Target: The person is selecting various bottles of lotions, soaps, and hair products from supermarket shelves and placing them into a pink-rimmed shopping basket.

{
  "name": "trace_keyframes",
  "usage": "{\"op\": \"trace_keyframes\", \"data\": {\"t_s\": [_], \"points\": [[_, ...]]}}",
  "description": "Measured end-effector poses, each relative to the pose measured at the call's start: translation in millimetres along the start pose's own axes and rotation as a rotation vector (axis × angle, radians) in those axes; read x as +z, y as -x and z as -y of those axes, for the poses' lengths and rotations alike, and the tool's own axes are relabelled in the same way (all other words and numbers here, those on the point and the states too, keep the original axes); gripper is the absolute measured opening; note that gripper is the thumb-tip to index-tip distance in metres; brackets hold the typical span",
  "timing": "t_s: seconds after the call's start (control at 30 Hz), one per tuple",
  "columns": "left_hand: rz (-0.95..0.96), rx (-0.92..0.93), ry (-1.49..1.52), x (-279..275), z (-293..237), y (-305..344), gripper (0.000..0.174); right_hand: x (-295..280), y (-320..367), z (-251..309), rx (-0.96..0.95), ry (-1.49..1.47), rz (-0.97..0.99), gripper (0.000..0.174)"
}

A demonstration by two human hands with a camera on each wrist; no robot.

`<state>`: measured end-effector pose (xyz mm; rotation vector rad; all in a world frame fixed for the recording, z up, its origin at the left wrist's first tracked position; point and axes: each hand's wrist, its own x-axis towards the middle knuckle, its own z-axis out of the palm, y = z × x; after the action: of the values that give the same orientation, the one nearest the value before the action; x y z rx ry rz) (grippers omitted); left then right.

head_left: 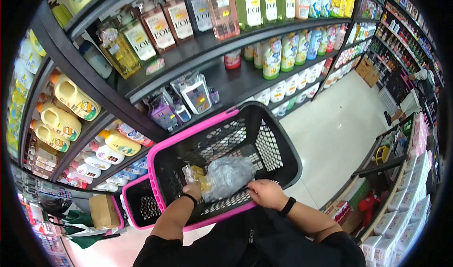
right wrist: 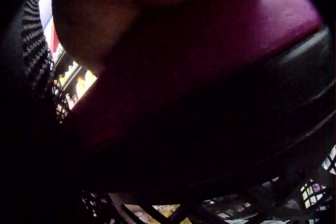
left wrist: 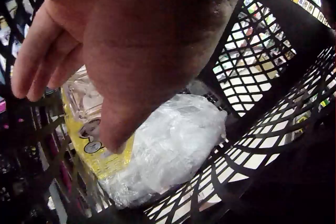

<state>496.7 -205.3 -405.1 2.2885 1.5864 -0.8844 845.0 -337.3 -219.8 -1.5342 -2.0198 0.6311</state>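
In a pink-rimmed black shopping basket (head_left: 167, 146) lie a crumpled clear plastic bundle (head_left: 229, 177) and, left of it, a clear pack with a yellow label (left wrist: 89, 140). My left hand (head_left: 192, 190) reaches down inside at the yellow-labelled pack. Its thumb overlaps the label in the left wrist view, while its fingers (left wrist: 39, 69) extend straight along the far side. On the near rim, my right hand (head_left: 268, 194) grips the basket with its fingers bent over the inner edge. The right wrist view is dark, showing the pink rim (right wrist: 210, 40) under the hand.
A second black basket (head_left: 141, 205) stands behind on the left, with a cardboard box (head_left: 104, 211) beyond it. Shelves of bottles (head_left: 283, 50) run along the far side. White tubs (head_left: 396, 215) are stacked at right; another person (head_left: 410, 102) is down the aisle.
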Motion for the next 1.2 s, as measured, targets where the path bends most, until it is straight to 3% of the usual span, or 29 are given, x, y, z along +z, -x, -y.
{"op": "trace_keyframes", "data": {"t_s": [0.1, 0.17, 0.23, 0.27, 0.3, 0.37, 0.5, 0.53, 0.63, 0.7, 0.73, 0.83, 0.93, 1.03, 1.17, 1.2], "points": [[0.104, 0.052, 0.030, -31.7, -4.6, 7.2, 0.053, -13.4, -2.0, -3.5, 0.012, -0.185, 0.053, 0.020], [0.157, 0.120, 0.138, -109.4, -17.8, 38.8, 0.061, -27.4, -1.6, -8.7, -0.040, -0.230, 0.052, 0.022], [0.008, 0.288, 0.356, -111.0, 1.1, 1.3, 0.062, -47.6, 0.6, -14.1, -0.046, -0.122, 0.022, 0.023], [-0.119, 0.296, 0.417, -163.1, -9.3, 19.2, 0.056, -55.8, 2.7, -20.2, -0.035, -0.093, -0.001, 0.023], [-0.299, 0.480, 0.425, -189.1, -4.6, 10.2, 0.050, -62.6, 3.8, -26.8, -0.023, -0.064, -0.025, 0.024], [-0.454, 0.493, 0.587, -293.2, -23.6, 43.8, 0.037, -71.7, 5.9, -39.9, -0.034, -0.049, -0.084, 0.024], [-0.908, 0.564, 0.757, -433.1, -40.8, 43.3, 0.025, -78.2, 11.8, -65.7, -0.055, -0.050, -0.052, 0.027], [-0.957, 0.616, 0.869, -454.7, -38.2, 18.3, 0.027, -80.3, 14.2, -70.3, -0.061, -0.047, -0.014, 0.027], [-1.104, 0.519, 0.959, -523.2, -45.0, -10.2, 0.035, -85.5, 16.5, -79.9, -0.079, -0.109, 0.042, 0.031], [-1.218, 0.404, 1.005, -550.7, -46.0, -45.7, 0.050, -83.1, 17.1, -87.8, -0.093, -0.174, 0.055, 0.030], [-1.232, 0.358, 1.129, -561.4, -44.6, -70.8, 0.071, -83.9, 17.3, -88.9, -0.092, -0.211, 0.037, 0.030], [-1.169, 0.307, 1.225, -585.9, -61.5, -80.7, 0.089, -83.8, 20.8, -91.2, -0.071, -0.315, 0.015, 0.028], [-1.178, 0.385, 1.236, -595.7, -70.6, -97.9, 0.091, -85.8, 23.0, -91.0, -0.068, -0.358, -0.015, 0.026], [-1.044, 0.542, 1.464, -599.8, -79.3, -99.6, 0.093, -86.2, 25.0, -89.8, -0.107, -0.319, -0.033, 0.026], [-0.892, 0.605, 1.535, -604.1, -81.0, -82.5, 0.089, -82.8, 27.1, -94.6, -0.112, -0.326, -0.052, 0.026], [-0.965, 0.585, 1.536, -599.2, -71.4, -106.6, 0.080, -82.3, 26.9, -94.3, -0.117, -0.326, -0.057, 0.026]]}}
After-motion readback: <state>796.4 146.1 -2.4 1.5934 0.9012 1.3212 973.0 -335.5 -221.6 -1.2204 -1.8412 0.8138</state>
